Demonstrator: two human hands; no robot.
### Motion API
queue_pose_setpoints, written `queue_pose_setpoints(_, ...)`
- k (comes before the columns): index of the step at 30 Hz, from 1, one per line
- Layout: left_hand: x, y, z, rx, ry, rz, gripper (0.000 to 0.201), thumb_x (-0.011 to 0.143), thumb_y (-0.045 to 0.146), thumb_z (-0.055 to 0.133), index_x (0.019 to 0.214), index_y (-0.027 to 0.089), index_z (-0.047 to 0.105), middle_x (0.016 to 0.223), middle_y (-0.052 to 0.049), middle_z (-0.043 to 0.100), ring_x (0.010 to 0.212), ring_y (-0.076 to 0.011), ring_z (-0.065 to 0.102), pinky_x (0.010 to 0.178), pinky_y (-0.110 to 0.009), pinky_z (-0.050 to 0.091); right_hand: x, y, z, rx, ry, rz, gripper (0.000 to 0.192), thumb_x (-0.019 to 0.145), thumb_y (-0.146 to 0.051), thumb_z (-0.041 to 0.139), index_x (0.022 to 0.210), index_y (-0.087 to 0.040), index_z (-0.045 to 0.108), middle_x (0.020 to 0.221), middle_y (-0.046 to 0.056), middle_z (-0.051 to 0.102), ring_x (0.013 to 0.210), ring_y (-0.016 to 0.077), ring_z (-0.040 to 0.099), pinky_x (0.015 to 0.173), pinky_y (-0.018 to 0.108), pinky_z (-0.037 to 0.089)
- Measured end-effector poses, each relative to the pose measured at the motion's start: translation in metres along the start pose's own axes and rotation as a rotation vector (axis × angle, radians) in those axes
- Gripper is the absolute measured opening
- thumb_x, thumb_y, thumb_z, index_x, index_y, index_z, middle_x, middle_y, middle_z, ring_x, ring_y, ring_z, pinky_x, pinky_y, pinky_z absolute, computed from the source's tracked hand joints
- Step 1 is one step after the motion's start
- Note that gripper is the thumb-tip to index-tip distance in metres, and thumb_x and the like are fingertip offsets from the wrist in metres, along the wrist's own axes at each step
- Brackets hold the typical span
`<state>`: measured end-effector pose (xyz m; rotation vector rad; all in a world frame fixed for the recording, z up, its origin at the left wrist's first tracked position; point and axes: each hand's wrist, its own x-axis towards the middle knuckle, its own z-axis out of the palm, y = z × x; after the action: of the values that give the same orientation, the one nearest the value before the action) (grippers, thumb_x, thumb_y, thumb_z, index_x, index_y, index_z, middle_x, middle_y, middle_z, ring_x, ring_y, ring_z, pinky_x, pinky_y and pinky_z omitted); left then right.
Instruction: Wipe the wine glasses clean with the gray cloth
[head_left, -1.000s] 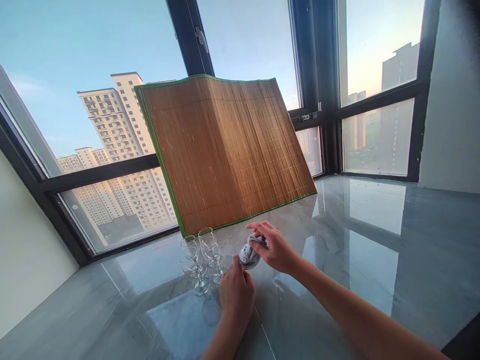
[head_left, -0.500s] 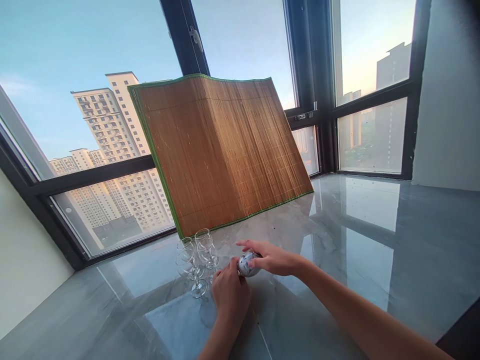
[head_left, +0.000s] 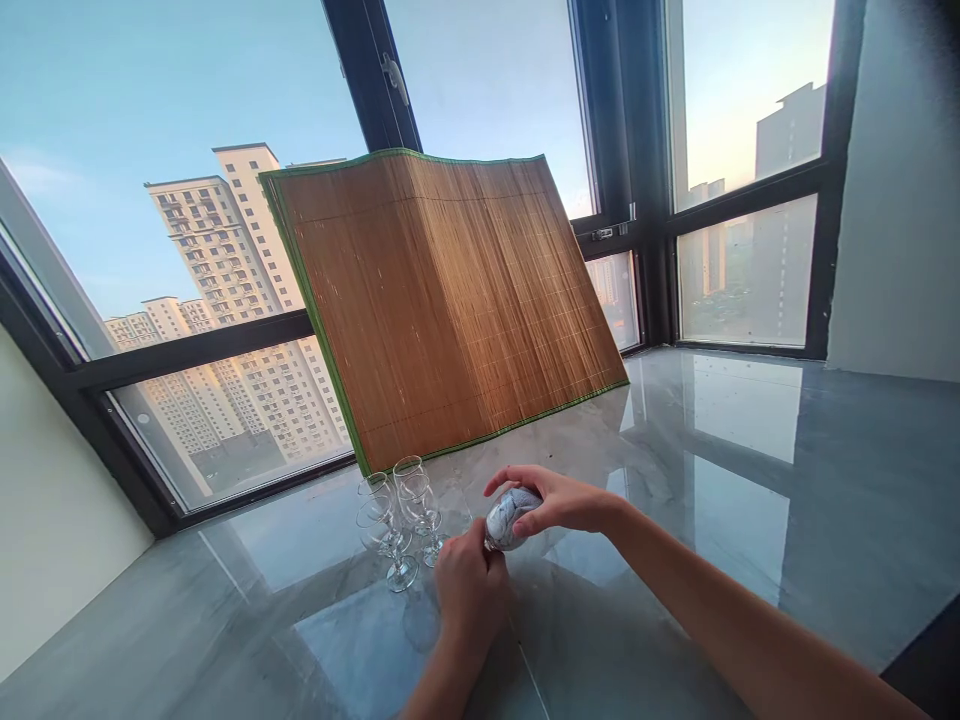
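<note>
Between my hands a stemmed glass (head_left: 507, 519) lies tilted on its side. Its rounded bowl looks filled or covered with crumpled grey-white material; I cannot tell if it is cloth or paper. My left hand (head_left: 471, 570) is closed at the narrow end of this glass, where the stem is hidden by the fingers. My right hand (head_left: 551, 500) curves over the wide end, its thumb on the near side and fingers over the top. Just left of my left hand, several clear stemmed glasses (head_left: 401, 575) stand upright close together on the glossy grey marble-look surface (head_left: 637, 610).
Behind the glasses a brown bamboo mat (head_left: 450, 310) with green edging leans against the windows. Dark window frames (head_left: 622, 130) meet in the corner. White walls stand at left (head_left: 60, 480) and right (head_left: 900, 200). Tall buildings (head_left: 217, 220) show outside.
My right hand has shifted slightly up and right, its fingers now arched more around the glass's wide end. More of the grey-white bowl shows. My left hand has moved a little right.
</note>
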<state>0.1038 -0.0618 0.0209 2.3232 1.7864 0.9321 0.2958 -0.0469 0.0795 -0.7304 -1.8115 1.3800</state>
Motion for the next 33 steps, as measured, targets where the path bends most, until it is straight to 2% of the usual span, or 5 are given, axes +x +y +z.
queue_pose_setpoints(5,0.0,-0.002,0.0,-0.15,0.018,-0.012,0.018,0.076,0.009,0.051,0.075,0.023,0.061,0.064,0.001,0.06,0.067,-0.0171,0.054,0.061,-0.027,0.027,-0.001,-0.002,-0.003,0.106,-0.029,-0.048,0.061,0.066,-0.026,0.082,0.123,-0.023,0.061,0.101,0.002,0.067,0.09,0.0175,0.063,0.077,0.028,0.05)
queue_pose_setpoints(10,0.001,-0.002,0.001,-0.23,0.009,-0.031,0.015,0.078,0.013,0.049,0.072,0.022,0.058,0.063,0.002,0.057,0.062,-0.0149,0.05,0.058,-0.026,0.027,0.0,-0.001,-0.001,0.159,0.03,-0.053,0.059,0.065,-0.025,0.082,0.12,-0.023,0.062,0.097,0.001,0.068,0.087,0.0174,0.064,0.076,0.029,0.05)
queue_pose_setpoints(22,0.002,-0.005,0.008,-0.548,0.011,-0.032,0.01,0.073,0.019,0.049,0.063,0.02,0.05,0.055,0.004,0.044,0.056,-0.0122,0.036,0.055,-0.027,0.019,0.004,0.008,0.0,0.254,0.1,-0.109,0.069,0.072,-0.032,0.083,0.134,-0.022,0.053,0.11,0.008,0.071,0.095,0.0207,0.065,0.081,0.032,0.048)
queue_pose_setpoints(29,0.005,-0.009,0.012,-0.652,-0.003,-0.027,0.007,0.071,0.019,0.048,0.063,0.019,0.05,0.056,0.004,0.041,0.057,-0.0121,0.035,0.055,-0.027,0.02,0.007,0.011,0.005,0.275,0.16,-0.165,0.062,0.077,-0.035,0.079,0.133,-0.021,0.055,0.109,0.011,0.073,0.112,0.0272,0.062,0.085,0.035,0.046)
queue_pose_setpoints(33,0.005,-0.009,0.012,-0.707,-0.006,-0.033,0.006,0.069,0.019,0.05,0.063,0.019,0.051,0.057,0.004,0.041,0.058,-0.0121,0.035,0.055,-0.027,0.021,0.009,0.013,0.007,0.303,0.201,-0.183,0.06,0.077,-0.033,0.079,0.131,-0.02,0.057,0.112,0.012,0.072,0.11,0.0264,0.063,0.082,0.032,0.045)
